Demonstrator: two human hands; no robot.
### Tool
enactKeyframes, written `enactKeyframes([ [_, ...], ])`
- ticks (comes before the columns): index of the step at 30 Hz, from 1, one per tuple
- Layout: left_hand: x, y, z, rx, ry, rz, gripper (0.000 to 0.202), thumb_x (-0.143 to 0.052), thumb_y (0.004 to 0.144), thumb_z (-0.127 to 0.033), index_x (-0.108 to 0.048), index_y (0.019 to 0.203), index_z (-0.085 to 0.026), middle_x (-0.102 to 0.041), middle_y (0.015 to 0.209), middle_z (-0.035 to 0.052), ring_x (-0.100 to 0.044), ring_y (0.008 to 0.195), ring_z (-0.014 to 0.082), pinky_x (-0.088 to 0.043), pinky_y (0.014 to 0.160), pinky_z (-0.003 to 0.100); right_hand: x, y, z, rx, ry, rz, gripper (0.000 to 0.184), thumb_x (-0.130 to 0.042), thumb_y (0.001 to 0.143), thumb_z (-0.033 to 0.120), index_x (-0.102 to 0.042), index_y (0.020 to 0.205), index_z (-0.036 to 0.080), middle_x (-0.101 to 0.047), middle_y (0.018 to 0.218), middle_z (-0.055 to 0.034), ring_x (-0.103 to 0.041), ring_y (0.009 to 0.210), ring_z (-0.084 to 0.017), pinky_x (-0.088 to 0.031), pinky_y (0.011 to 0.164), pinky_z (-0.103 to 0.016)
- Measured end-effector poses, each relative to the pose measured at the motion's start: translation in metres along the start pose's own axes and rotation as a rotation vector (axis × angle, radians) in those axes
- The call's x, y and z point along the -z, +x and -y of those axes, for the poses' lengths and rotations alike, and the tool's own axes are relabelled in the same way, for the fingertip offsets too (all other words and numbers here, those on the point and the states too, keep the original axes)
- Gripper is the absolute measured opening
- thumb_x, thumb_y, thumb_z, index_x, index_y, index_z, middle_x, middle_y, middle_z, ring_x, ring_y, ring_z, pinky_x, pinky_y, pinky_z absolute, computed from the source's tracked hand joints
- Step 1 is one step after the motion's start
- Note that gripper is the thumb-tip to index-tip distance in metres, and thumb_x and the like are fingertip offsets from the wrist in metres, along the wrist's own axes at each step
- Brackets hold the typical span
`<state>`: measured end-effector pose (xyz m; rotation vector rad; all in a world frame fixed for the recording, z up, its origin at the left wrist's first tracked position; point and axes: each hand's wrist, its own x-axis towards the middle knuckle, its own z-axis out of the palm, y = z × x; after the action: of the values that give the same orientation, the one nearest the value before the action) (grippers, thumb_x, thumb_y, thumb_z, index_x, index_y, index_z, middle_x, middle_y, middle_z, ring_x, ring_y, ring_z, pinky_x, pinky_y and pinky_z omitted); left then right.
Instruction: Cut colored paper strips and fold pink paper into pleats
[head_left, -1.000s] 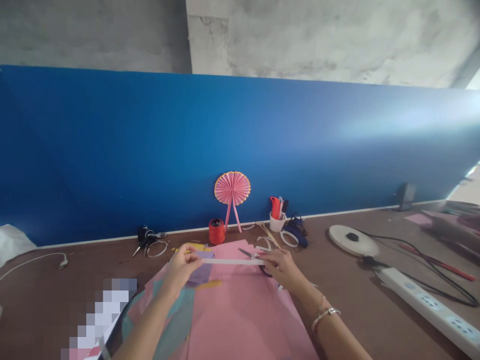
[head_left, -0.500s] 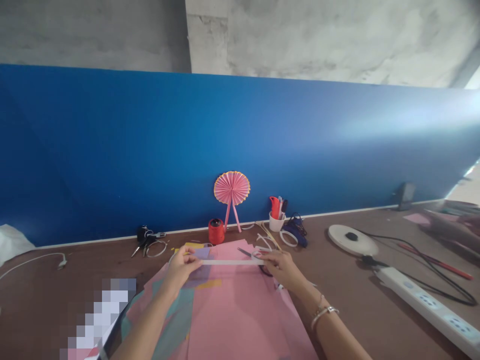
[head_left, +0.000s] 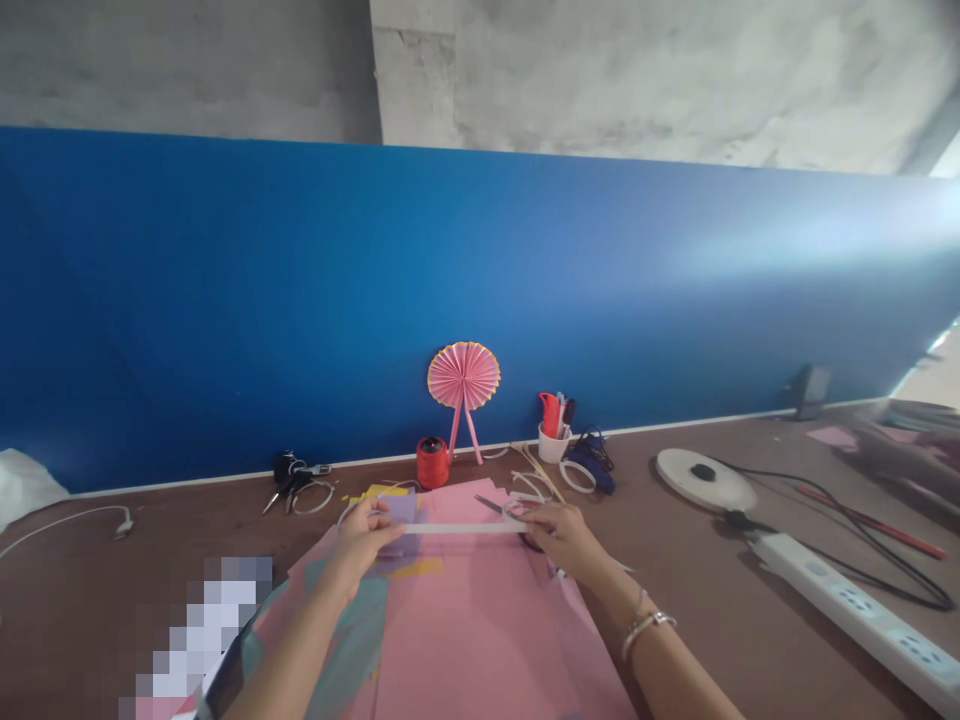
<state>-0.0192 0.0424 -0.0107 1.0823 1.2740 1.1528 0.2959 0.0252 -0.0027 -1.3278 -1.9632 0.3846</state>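
A thin white paper strip [head_left: 461, 527] is stretched flat between my two hands, just above the pink paper sheets [head_left: 480, 620]. My left hand [head_left: 362, 540] pinches the strip's left end, fingers closed. My right hand [head_left: 564, 535] pinches the right end, with a bracelet on that wrist. Scissors [head_left: 495, 508] lie on the pink paper right behind the strip, near my right hand. A purple paper piece [head_left: 403, 508] sits under my left fingers.
A pink paper fan [head_left: 463, 385], a red spool [head_left: 432, 463], a white cup of pens [head_left: 553, 435] and keys [head_left: 292, 480] line the blue partition [head_left: 225, 300]. A power strip [head_left: 862, 610], cables and a round white base [head_left: 705, 480] lie to the right.
Both hands and the strip have sunk slightly closer to the pink paper; otherwise the grip and positions are unchanged.
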Motion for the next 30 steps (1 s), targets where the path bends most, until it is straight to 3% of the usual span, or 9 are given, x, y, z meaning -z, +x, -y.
enactKeyframes([
  [13,-0.0004,-0.0012,0.0,0.025,-0.023,0.019,0.041,-0.075,0.054,-0.029,-0.046,0.082,-0.022,-0.06,0.057,-0.0062,-0.06,0.051,0.0157,-0.048,0.052,0.027,-0.0004,0.0003,0.0004,-0.008,0.028,-0.019,0.033,-0.048,0.074,0.016,-0.076,0.091,0.022,-0.074,0.093,-0.0064,-0.069,0.091,-0.023,-0.054,0.083,-0.037],
  [30,0.0044,0.0021,0.0007,0.051,-0.008,0.052,0.044,-0.076,0.054,-0.031,-0.044,0.084,-0.023,-0.059,0.062,-0.0067,-0.061,0.054,0.0158,-0.047,0.054,0.027,-0.0024,-0.0005,-0.0061,-0.074,0.02,0.02,0.033,-0.048,0.074,0.017,-0.075,0.092,0.023,-0.075,0.087,-0.0055,-0.069,0.077,-0.02,-0.053,0.071,-0.031],
])
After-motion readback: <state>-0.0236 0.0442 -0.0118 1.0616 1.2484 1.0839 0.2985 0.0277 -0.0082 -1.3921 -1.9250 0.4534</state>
